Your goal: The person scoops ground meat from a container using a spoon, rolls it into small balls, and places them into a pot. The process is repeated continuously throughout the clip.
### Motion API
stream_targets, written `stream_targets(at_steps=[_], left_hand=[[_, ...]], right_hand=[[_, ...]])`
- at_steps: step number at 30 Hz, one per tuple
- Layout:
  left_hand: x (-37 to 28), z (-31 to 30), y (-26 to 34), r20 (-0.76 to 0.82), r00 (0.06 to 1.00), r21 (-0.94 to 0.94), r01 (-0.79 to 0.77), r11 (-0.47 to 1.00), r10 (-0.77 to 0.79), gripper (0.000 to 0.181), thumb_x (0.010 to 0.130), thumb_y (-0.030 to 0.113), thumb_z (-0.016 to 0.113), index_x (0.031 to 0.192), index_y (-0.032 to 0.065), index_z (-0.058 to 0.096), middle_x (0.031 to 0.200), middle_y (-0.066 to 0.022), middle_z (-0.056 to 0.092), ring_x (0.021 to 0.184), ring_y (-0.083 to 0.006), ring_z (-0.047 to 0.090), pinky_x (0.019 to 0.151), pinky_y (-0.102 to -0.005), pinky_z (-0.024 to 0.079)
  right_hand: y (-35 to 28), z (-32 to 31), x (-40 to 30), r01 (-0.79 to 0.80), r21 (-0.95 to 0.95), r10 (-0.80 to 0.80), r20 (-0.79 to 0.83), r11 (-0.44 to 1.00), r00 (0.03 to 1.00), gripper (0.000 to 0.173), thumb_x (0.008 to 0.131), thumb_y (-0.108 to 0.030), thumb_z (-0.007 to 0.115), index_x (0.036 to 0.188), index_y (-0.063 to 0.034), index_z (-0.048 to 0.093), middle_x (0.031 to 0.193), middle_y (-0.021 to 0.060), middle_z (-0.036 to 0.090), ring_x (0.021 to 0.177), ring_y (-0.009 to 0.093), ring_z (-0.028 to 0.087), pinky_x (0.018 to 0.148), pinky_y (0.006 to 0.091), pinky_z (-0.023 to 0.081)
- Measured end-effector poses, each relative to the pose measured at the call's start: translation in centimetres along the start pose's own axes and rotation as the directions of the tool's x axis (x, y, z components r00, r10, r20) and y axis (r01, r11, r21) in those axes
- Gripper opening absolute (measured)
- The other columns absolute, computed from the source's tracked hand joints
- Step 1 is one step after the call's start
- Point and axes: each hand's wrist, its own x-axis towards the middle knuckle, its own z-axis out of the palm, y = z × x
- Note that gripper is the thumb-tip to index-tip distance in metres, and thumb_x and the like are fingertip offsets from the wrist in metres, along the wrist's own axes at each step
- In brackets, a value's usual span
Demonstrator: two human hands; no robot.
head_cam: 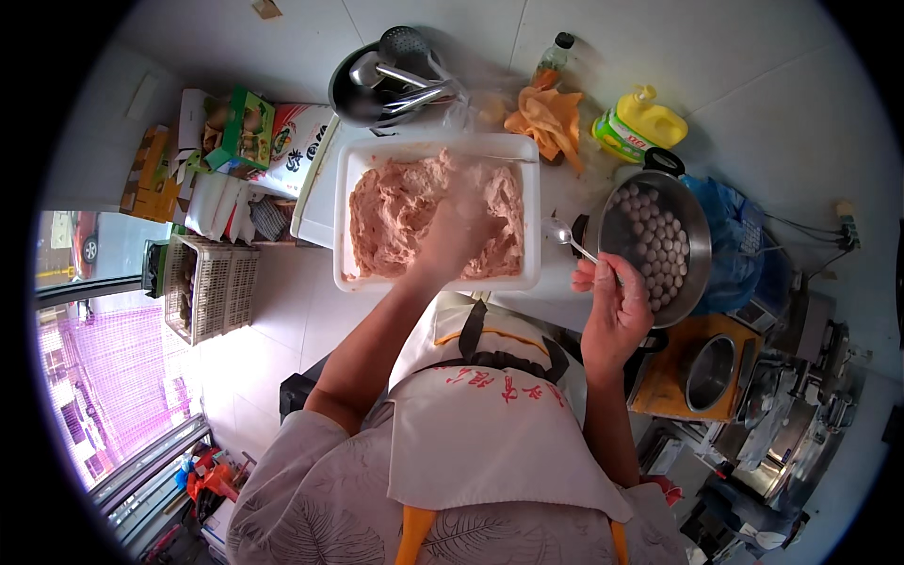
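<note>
A white plastic tub (341, 212) holds pink minced meat paste (392, 212) in front of me. My left hand (459, 222) is in the paste, smeared and blurred, so I cannot make out its fingers or any paste in its grip. To the right of the tub, my right hand (616, 304) grips a metal spoon (585, 252) by its handle, the bowl pointing up and left. Just beyond that hand stands a steel pan (698, 205) with dark handles. Many round, pale meatballs (664, 247) are gathered in it, mostly towards its right side.
Behind the tub stand a dark pot (341, 88) of ladles, an orange cloth (547, 120) and a yellow detergent bottle (639, 123). A blue plastic bag (727, 240) lies beside the pan. A steel bowl (710, 374) rests on a wooden board (653, 388). At left is a plastic crate (219, 282).
</note>
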Motion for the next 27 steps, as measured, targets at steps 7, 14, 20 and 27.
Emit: stream_targets(at_steps=[7, 14, 20, 27], left_hand=[[-0.6, -1.2, -0.1, 0.29, 0.957, -0.483, 0.151, 0.862, -0.005, 0.04, 0.11, 0.043, 0.062, 0.114, 0.0035, 0.069, 0.094, -0.0012, 0.07, 0.082, -0.0117, 0.061, 0.065, -0.0264, 0.042], [-0.3, -1.0, 1.6, 0.292, 0.956, -0.629, 0.224, 0.744, -0.042, 0.031, 0.111, 0.035, 0.063, 0.107, 0.0051, 0.068, 0.082, 0.0028, 0.057, 0.069, -0.0103, 0.042, 0.062, -0.0272, 0.034], [-0.8, -0.7, 1.6, 0.302, 0.948, -0.452, 0.234, 0.861, -0.099, 0.039, 0.1, 0.019, 0.077, 0.07, 0.0121, 0.054, 0.067, 0.0048, 0.046, 0.06, -0.007, 0.039, 0.056, -0.0281, 0.03], [-1.4, 1.0, 1.3, 0.02, 0.954, 0.032, -0.3, 0.953, 0.299, 0.034, 0.09, 0.007, 0.075, 0.065, 0.0061, 0.053, 0.059, 0.0017, 0.047, 0.056, -0.008, 0.042, 0.052, -0.0327, 0.035]], right_hand=[[-0.4, 0.0, -0.1, 0.004, -0.007, -0.004, -0.005, 1.0, 1.0, 0.016, 0.11, -0.001, 0.062, 0.122, 0.0075, 0.068, 0.1, 0.0163, 0.077, 0.083, 0.019, 0.075, 0.075, 0.0329, 0.064], [-0.9, 0.0, -0.3, 0.0, -0.014, 0.0, 0.005, 1.0, 1.0, 0.016, 0.11, 0.0, 0.061, 0.122, 0.0071, 0.068, 0.1, 0.0167, 0.076, 0.083, 0.019, 0.075, 0.075, 0.0331, 0.064], [-2.1, 0.2, -0.4, 0.023, 0.01, -0.023, 0.021, 1.0, 1.0, 0.016, 0.11, 0.0, 0.061, 0.122, 0.0073, 0.067, 0.1, 0.0171, 0.077, 0.083, 0.019, 0.075, 0.077, 0.0331, 0.064], [-3.4, 0.5, -0.3, 0.025, 0.021, -0.027, 0.104, 0.999, 0.994, 0.016, 0.109, 0.001, 0.062, 0.122, 0.0076, 0.067, 0.099, 0.0172, 0.078, 0.081, 0.017, 0.075, 0.077, 0.0315, 0.064]])
